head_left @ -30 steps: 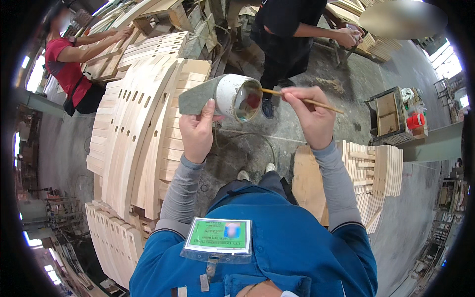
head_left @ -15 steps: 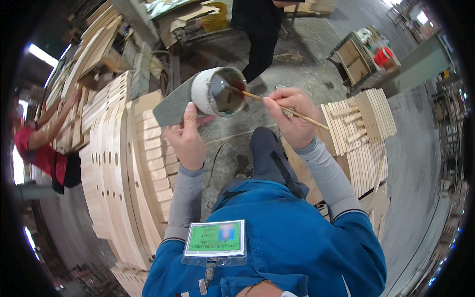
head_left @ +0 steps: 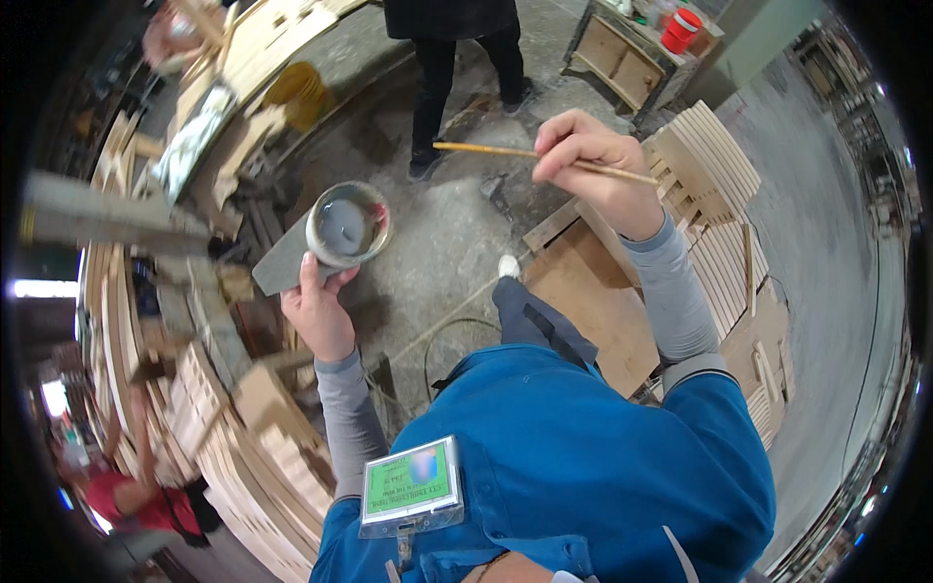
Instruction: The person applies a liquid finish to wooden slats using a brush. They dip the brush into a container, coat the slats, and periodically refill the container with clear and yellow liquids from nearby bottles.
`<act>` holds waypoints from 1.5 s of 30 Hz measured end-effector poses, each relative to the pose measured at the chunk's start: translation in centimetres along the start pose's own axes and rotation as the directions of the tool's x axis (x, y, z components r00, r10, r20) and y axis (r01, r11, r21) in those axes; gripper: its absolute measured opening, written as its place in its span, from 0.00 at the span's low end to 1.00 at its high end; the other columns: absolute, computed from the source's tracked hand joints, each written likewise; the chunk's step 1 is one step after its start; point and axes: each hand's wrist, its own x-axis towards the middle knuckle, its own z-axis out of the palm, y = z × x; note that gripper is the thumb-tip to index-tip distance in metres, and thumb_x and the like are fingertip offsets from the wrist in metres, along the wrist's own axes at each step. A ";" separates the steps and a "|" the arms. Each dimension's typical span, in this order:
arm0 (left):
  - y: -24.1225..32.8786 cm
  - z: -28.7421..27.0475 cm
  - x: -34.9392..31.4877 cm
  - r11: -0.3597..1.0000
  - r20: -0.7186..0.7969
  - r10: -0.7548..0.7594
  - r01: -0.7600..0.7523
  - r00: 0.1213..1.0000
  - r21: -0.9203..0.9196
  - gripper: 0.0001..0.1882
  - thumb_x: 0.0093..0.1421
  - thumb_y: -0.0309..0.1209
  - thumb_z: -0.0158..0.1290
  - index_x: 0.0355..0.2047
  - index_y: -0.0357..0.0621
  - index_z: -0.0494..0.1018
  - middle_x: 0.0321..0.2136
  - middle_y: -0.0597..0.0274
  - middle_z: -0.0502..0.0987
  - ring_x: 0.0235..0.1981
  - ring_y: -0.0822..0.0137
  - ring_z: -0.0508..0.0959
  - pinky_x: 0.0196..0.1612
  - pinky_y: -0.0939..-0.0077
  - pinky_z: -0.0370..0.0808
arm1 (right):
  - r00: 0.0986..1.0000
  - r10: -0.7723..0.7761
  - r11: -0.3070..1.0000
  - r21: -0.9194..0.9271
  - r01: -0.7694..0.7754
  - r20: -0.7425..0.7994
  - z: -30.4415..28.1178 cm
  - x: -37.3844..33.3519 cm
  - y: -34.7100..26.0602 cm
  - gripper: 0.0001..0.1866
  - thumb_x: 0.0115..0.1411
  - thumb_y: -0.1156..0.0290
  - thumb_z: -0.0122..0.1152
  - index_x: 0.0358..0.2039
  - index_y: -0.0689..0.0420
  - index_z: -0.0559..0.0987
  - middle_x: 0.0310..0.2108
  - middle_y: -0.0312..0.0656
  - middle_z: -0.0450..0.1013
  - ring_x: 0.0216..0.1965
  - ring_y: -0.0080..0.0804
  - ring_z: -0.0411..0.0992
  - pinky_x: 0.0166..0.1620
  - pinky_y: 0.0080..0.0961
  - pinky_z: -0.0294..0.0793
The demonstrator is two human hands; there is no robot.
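Note:
My left hand (head_left: pixel 326 321) is closed around the lower side of a round whitish cup (head_left: pixel 317 243) and a flat grey board (head_left: pixel 280 264) beside it. The cup tilts toward me, showing cloudy grey liquid at the bottom and a reddish smear on its inner wall. Up and to the right, my right hand (head_left: pixel 603 175) pinches a thin wooden stick (head_left: pixel 491 150) between thumb and fingers. The stick lies nearly level in the air, its far end pointing left, apart from the cup.
Stacked pale wooden slats (head_left: pixel 719 165) stand at my right beside a brown board (head_left: pixel 583 301). More wooden parts (head_left: pixel 258 486) fill the left. A person in black (head_left: pixel 457 68) stands ahead; another in red (head_left: pixel 146 500) works at left. A yellow bucket (head_left: pixel 296 95) and red container (head_left: pixel 681 31) are farther off.
The stick has come out of the cup and moved up in my right hand. My left hand and the cup have shifted left and down. My view has turned, and the person in black shows more fully.

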 end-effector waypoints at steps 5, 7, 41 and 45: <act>-5.0 5.2 10.2 0.731 0.370 -0.282 0.448 0.885 -0.515 0.18 0.62 0.34 0.37 0.52 0.44 0.59 0.49 0.63 0.66 0.46 0.64 0.69 0.45 0.63 0.72 | 0.914 0.282 0.831 0.551 -0.080 -0.291 -7.0 3.8 7.7 0.09 0.52 0.80 0.45 0.32 0.69 0.73 0.32 0.43 0.69 0.39 0.32 0.69 0.46 0.27 0.67; -5.9 10.0 12.8 0.707 0.432 -0.363 0.546 0.826 -0.449 0.19 0.63 0.35 0.35 0.53 0.46 0.58 0.52 0.65 0.64 0.50 0.63 0.67 0.50 0.61 0.68 | 0.865 0.358 0.723 0.691 -0.017 -0.353 -8.6 5.1 10.8 0.11 0.52 0.79 0.45 0.34 0.69 0.72 0.31 0.45 0.69 0.38 0.35 0.69 0.47 0.33 0.67; -24.2 60.9 56.1 0.701 0.875 -0.477 0.637 0.085 0.321 0.23 0.61 0.39 0.38 0.55 0.44 0.56 0.49 0.58 0.66 0.44 0.62 0.72 0.34 0.72 0.76 | 0.934 -0.352 0.897 0.263 0.356 -0.065 -35.2 36.0 15.4 0.10 0.58 0.72 0.48 0.39 0.58 0.72 0.25 0.45 0.67 0.22 0.32 0.64 0.23 0.28 0.63; -26.7 71.0 55.8 0.694 0.858 -0.506 0.630 0.084 0.348 0.22 0.62 0.38 0.36 0.55 0.45 0.57 0.49 0.60 0.66 0.45 0.65 0.71 0.33 0.74 0.76 | 0.804 -0.554 0.832 0.171 0.528 0.214 -44.1 37.9 14.0 0.14 0.60 0.72 0.42 0.46 0.55 0.70 0.22 0.44 0.68 0.21 0.29 0.65 0.22 0.24 0.64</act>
